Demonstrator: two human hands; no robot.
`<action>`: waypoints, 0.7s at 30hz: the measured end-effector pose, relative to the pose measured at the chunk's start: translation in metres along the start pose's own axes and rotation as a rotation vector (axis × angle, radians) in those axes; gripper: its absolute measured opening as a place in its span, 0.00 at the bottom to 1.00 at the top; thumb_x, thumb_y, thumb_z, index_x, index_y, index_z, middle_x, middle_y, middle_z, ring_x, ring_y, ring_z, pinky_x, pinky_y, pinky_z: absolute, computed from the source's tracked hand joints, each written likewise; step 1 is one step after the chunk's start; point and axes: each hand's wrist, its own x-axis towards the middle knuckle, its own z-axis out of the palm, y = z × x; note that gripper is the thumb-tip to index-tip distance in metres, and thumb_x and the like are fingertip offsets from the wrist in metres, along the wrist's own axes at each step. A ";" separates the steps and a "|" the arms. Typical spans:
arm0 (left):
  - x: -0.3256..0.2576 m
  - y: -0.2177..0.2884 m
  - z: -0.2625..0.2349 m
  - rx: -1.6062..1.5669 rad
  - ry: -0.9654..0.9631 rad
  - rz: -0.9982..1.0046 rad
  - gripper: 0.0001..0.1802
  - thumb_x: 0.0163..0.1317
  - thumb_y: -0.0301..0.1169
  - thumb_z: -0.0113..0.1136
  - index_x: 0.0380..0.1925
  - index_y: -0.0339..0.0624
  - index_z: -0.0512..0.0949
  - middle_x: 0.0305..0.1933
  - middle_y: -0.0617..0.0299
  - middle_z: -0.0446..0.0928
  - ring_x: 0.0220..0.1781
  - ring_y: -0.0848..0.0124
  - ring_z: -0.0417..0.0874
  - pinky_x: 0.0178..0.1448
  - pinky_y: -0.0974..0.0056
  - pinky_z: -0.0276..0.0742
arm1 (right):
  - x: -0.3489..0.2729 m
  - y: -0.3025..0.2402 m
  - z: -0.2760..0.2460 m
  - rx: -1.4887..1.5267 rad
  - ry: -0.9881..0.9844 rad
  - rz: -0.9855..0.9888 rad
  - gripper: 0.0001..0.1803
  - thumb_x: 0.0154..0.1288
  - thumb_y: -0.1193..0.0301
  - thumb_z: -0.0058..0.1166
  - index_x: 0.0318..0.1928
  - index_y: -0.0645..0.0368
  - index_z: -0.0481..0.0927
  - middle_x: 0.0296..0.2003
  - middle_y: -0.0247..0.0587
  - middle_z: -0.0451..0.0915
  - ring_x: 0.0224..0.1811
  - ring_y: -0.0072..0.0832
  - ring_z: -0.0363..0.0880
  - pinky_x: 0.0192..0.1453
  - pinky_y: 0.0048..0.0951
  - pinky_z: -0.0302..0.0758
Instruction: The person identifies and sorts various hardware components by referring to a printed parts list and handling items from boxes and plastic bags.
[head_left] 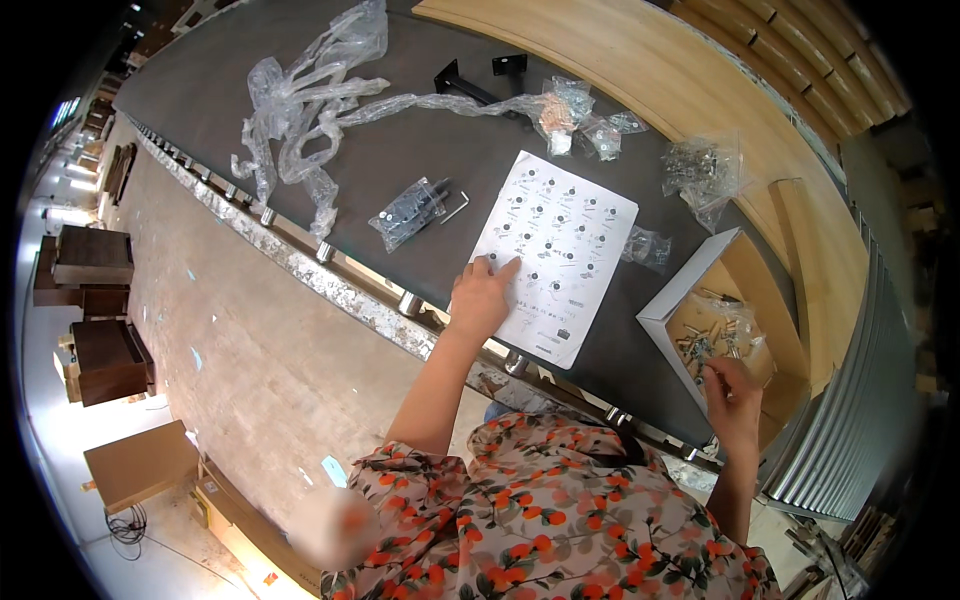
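Note:
A white printed sheet (560, 240) with rows of small pictures of hardware lies on the dark panel (400, 130). My left hand (482, 298) rests on its near left edge, index finger stretched out across the print. To the right, an open cardboard box (748, 262) holds loose screws and wooden dowels (698, 340), with a clear plastic bag (740, 330) among them. Over these pieces my right hand (735, 393) is closed in a pinch; what sits between its fingertips is too small to name.
Crumpled plastic wrap (310, 110), black metal brackets (465, 85), a bag of black parts (408, 213) and a hex key (456, 207) lie on the panel. Bags of fittings (703, 168) lie further right. Wooden boards (640, 60) border the far side; metal rollers (410, 303) line the near edge.

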 end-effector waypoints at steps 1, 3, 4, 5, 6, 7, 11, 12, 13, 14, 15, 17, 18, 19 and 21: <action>0.000 -0.001 0.001 -0.013 0.003 0.010 0.24 0.53 0.26 0.52 0.52 0.59 0.77 0.40 0.53 0.72 0.44 0.57 0.76 0.47 0.55 0.72 | 0.000 -0.002 0.001 0.000 -0.001 0.005 0.05 0.60 0.78 0.55 0.37 0.63 0.78 0.30 0.46 0.78 0.24 0.31 0.74 0.29 0.27 0.71; -0.001 -0.003 0.001 -0.029 0.014 0.028 0.24 0.53 0.26 0.52 0.52 0.58 0.77 0.40 0.53 0.72 0.44 0.56 0.76 0.47 0.55 0.72 | 0.007 -0.008 0.002 -0.030 -0.023 -0.059 0.05 0.59 0.78 0.56 0.37 0.63 0.79 0.30 0.46 0.78 0.24 0.30 0.75 0.28 0.27 0.71; -0.001 -0.005 0.000 -0.034 0.005 0.022 0.24 0.53 0.26 0.53 0.52 0.58 0.77 0.40 0.53 0.72 0.44 0.56 0.76 0.47 0.54 0.72 | 0.013 -0.012 0.002 -0.046 -0.037 -0.093 0.05 0.59 0.78 0.56 0.37 0.63 0.79 0.30 0.45 0.78 0.23 0.30 0.75 0.28 0.27 0.70; -0.001 -0.003 -0.002 -0.042 -0.007 0.018 0.24 0.52 0.26 0.53 0.51 0.58 0.77 0.40 0.53 0.72 0.44 0.56 0.76 0.48 0.54 0.72 | 0.022 -0.018 0.000 -0.042 -0.064 -0.111 0.05 0.59 0.78 0.56 0.37 0.63 0.79 0.30 0.45 0.78 0.23 0.30 0.75 0.28 0.26 0.70; -0.001 -0.003 -0.004 -0.047 -0.018 0.012 0.24 0.52 0.26 0.53 0.51 0.58 0.77 0.40 0.53 0.72 0.44 0.56 0.75 0.48 0.54 0.72 | 0.033 -0.025 -0.002 -0.036 -0.091 -0.130 0.06 0.59 0.77 0.56 0.38 0.63 0.79 0.30 0.45 0.78 0.23 0.29 0.75 0.27 0.26 0.70; -0.002 -0.004 -0.005 -0.054 -0.016 0.006 0.24 0.52 0.26 0.53 0.51 0.58 0.77 0.39 0.53 0.72 0.44 0.56 0.75 0.47 0.54 0.72 | 0.047 -0.030 0.000 -0.030 -0.121 -0.152 0.06 0.59 0.77 0.57 0.38 0.63 0.79 0.31 0.45 0.78 0.23 0.29 0.75 0.27 0.25 0.70; 0.003 -0.003 -0.002 -0.071 0.022 0.038 0.24 0.51 0.25 0.55 0.51 0.57 0.77 0.37 0.54 0.71 0.42 0.57 0.75 0.46 0.54 0.72 | 0.122 -0.022 0.020 0.227 -0.184 -0.093 0.08 0.61 0.74 0.57 0.39 0.64 0.79 0.29 0.35 0.79 0.24 0.20 0.75 0.26 0.21 0.69; 0.004 -0.003 0.000 -0.067 0.017 0.042 0.24 0.51 0.25 0.55 0.51 0.57 0.77 0.37 0.54 0.71 0.42 0.58 0.75 0.46 0.55 0.72 | 0.148 -0.018 0.029 0.285 -0.236 -0.021 0.09 0.63 0.72 0.56 0.41 0.63 0.79 0.29 0.33 0.78 0.25 0.19 0.74 0.26 0.19 0.69; 0.003 -0.004 0.000 -0.056 0.013 0.034 0.25 0.51 0.25 0.55 0.51 0.57 0.77 0.36 0.54 0.71 0.41 0.58 0.75 0.46 0.55 0.72 | 0.176 -0.019 0.040 0.349 -0.297 0.044 0.11 0.64 0.70 0.56 0.43 0.63 0.78 0.29 0.30 0.78 0.25 0.17 0.74 0.26 0.18 0.68; 0.003 -0.004 0.001 -0.058 0.026 0.034 0.25 0.51 0.25 0.55 0.51 0.57 0.77 0.36 0.55 0.71 0.41 0.58 0.75 0.45 0.55 0.72 | 0.201 -0.023 0.050 0.357 -0.317 0.145 0.12 0.64 0.69 0.56 0.45 0.63 0.78 0.30 0.30 0.78 0.26 0.17 0.75 0.26 0.17 0.68; 0.001 -0.004 0.000 -0.060 0.041 0.030 0.25 0.50 0.25 0.55 0.51 0.57 0.77 0.36 0.55 0.71 0.41 0.59 0.75 0.45 0.55 0.72 | 0.225 -0.024 0.061 0.365 -0.338 0.244 0.14 0.64 0.68 0.56 0.46 0.63 0.77 0.31 0.31 0.78 0.27 0.17 0.75 0.26 0.17 0.68; 0.002 -0.002 0.001 -0.069 0.054 0.032 0.25 0.50 0.25 0.55 0.51 0.57 0.77 0.36 0.56 0.71 0.40 0.59 0.75 0.45 0.55 0.71 | 0.271 0.002 0.089 0.435 -0.302 0.313 0.20 0.61 0.67 0.59 0.50 0.66 0.74 0.34 0.33 0.78 0.28 0.17 0.75 0.25 0.16 0.68; 0.002 -0.002 0.002 -0.070 0.052 0.024 0.25 0.50 0.25 0.55 0.51 0.57 0.77 0.36 0.56 0.70 0.40 0.59 0.75 0.45 0.55 0.71 | 0.288 0.010 0.104 0.445 -0.272 0.318 0.22 0.60 0.68 0.61 0.51 0.68 0.73 0.34 0.36 0.78 0.28 0.19 0.76 0.24 0.18 0.68; 0.002 -0.002 0.001 -0.073 0.050 0.019 0.25 0.50 0.25 0.56 0.51 0.57 0.77 0.36 0.56 0.70 0.40 0.60 0.74 0.45 0.55 0.71 | 0.302 0.017 0.117 0.454 -0.239 0.326 0.25 0.58 0.68 0.63 0.51 0.70 0.72 0.35 0.39 0.78 0.28 0.20 0.76 0.22 0.19 0.68; 0.000 -0.001 -0.002 -0.076 0.063 0.020 0.25 0.49 0.25 0.56 0.51 0.56 0.78 0.36 0.57 0.70 0.40 0.60 0.74 0.44 0.56 0.70 | 0.321 0.018 0.134 0.467 -0.211 0.345 0.29 0.54 0.69 0.66 0.52 0.73 0.70 0.36 0.43 0.78 0.28 0.21 0.76 0.21 0.20 0.68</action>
